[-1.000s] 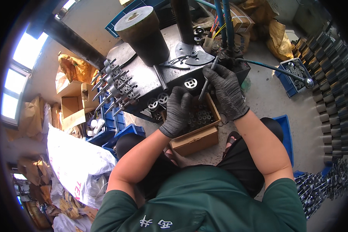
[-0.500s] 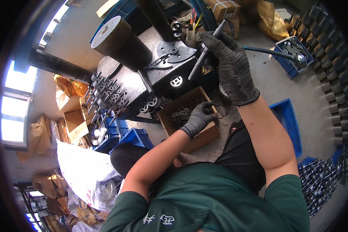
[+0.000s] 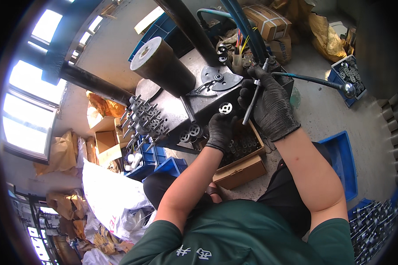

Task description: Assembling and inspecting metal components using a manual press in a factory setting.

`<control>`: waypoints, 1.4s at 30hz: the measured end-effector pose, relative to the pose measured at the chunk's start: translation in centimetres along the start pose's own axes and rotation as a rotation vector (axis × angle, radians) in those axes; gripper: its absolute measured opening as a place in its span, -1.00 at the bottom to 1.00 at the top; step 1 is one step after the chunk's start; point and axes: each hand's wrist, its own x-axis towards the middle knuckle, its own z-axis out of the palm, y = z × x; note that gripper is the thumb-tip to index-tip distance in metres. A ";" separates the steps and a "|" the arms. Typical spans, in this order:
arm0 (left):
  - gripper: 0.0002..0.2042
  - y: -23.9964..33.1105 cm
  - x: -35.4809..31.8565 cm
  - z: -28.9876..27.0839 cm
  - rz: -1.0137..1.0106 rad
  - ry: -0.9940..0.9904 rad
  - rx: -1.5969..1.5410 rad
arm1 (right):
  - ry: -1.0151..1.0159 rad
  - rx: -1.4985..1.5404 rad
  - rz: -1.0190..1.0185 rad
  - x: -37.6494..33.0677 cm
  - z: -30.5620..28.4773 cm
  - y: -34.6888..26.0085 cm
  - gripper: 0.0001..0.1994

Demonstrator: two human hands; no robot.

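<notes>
Many metal pins (image 3: 143,121) stand in rows on the far left part of the machine block (image 3: 172,110), upright and close together, probably so that each one is easy to pick. Just right of them a dark cylinder (image 3: 161,66) with a pale flat end rises from the same surface. Below, near the person, blue bins (image 3: 161,165) sit on the floor.

At the middle, the left hand (image 3: 220,130) in a black glove reaches up to the front edge of the block, its fingers bent near a small round metal part (image 3: 225,107) with holes; whether they pinch it I cannot tell. Under this hand an open cardboard box (image 3: 241,163) holds many dark ring-shaped pieces, placed close so the hand travels little.

More to the right, the right hand (image 3: 269,106), also gloved, has its fingers clenched around a thin metal rod (image 3: 253,99), which it holds upright beside the round part. Farther right a blue tray (image 3: 345,163) lies on the floor.
</notes>
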 end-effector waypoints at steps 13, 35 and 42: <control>-0.64 1.6 -9.1 5.2 -0.062 -0.173 1.078 | -0.138 -0.208 0.022 -0.6 -0.5 1.0 -0.73; -0.23 37.6 -0.3 11.2 0.994 0.221 2.067 | -0.085 -0.136 0.135 -0.3 -0.7 2.6 -0.82; -0.23 37.3 0.3 12.1 1.001 0.243 2.101 | -0.068 -0.191 0.158 -0.2 -0.5 3.2 -0.82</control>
